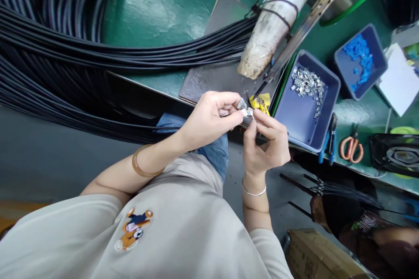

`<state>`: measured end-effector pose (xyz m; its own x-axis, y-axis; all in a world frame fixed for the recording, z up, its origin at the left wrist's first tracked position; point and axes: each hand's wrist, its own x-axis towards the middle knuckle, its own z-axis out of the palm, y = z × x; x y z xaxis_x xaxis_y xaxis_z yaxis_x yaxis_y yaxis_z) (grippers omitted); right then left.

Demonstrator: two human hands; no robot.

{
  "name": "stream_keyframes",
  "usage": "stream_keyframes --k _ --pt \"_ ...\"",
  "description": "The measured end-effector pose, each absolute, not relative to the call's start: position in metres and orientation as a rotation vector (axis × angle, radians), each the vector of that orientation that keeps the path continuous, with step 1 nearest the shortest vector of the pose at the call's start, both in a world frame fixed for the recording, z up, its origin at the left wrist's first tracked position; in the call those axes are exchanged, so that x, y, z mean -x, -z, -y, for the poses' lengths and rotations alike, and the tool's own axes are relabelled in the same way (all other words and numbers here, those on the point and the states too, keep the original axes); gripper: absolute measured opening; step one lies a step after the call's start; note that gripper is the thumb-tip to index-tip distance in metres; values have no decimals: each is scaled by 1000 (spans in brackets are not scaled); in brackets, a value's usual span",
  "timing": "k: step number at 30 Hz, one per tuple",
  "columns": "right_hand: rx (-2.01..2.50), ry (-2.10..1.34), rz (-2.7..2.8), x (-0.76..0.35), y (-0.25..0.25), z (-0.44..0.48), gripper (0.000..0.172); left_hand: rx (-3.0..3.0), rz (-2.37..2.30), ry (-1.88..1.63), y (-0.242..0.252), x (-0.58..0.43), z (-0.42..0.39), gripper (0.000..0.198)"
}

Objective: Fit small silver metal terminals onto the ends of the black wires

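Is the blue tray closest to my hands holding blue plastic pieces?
No, the near tray holds silver metal clips; the blue pieces lie in the farther tray.

Green bench bears a dark mat, blue bins, scissors.

Pale beige short-sleeved T-shirt with an orange, blue and white cartoon animal badge on the chest; blue jeans. Brown bangle behind the left hand, thin silver bracelet behind the right hand.

Orange scissors, cardboard box
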<state>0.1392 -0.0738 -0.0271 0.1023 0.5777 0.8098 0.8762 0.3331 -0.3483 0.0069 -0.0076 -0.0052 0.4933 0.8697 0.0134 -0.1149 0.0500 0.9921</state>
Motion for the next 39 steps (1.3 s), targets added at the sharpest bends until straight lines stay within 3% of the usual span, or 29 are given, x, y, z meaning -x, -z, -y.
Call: stream_keyframes --k 19,39 --pt "1334 241 1575 -143 21 64 10 -1245 -800 -974 1 -16 3 20" --pt "1344 143 1552 -142 17 61 15 -1168 -778 -971 0 -16 -2 18"
